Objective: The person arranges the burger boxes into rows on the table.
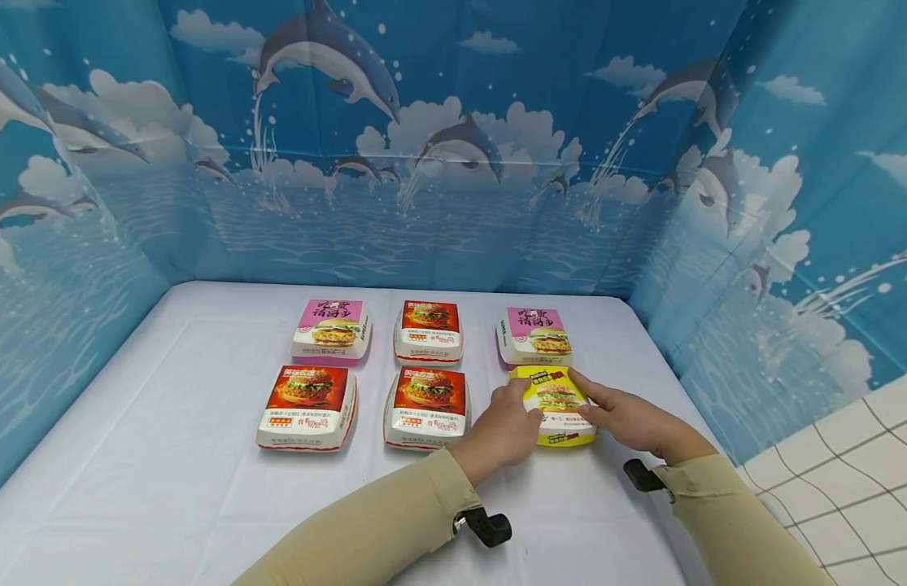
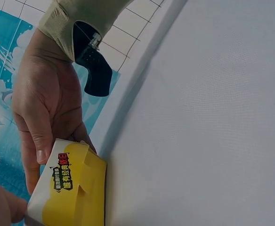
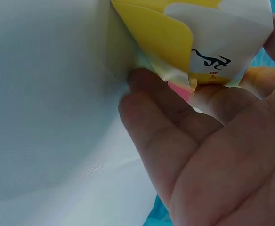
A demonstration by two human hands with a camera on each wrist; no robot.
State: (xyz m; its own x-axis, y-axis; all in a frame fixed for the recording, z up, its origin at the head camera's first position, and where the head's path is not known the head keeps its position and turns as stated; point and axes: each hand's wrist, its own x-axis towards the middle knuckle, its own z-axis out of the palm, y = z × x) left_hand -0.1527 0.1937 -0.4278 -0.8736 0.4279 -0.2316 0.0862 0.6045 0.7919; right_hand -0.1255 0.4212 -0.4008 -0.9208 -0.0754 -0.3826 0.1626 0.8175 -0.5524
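A yellow-and-white burger box (image 1: 560, 400) with a burger picture on its lid is at the right end of the near row on the table. My left hand (image 1: 501, 431) grips its left side, while my right hand (image 1: 632, 417) holds the opposite side with the thumb near the lid's edge. In the left wrist view, the box (image 2: 78, 183) shows its yellow side flap between the right hand (image 2: 52, 99) and part of the left hand (image 2: 3, 205). From the right wrist, the right hand's fingers (image 3: 156, 127) reach under and along the box's side.
Directly behind the yellow box stands a pink burger box (image 1: 535, 335). Red burger boxes stand at near middle (image 1: 427, 407), near left (image 1: 307, 407) and back middle (image 1: 427, 332); another pink box (image 1: 332, 330) is back left. A dolphin-print curtain (image 1: 424, 228) borders the white-covered table (image 1: 167, 456).
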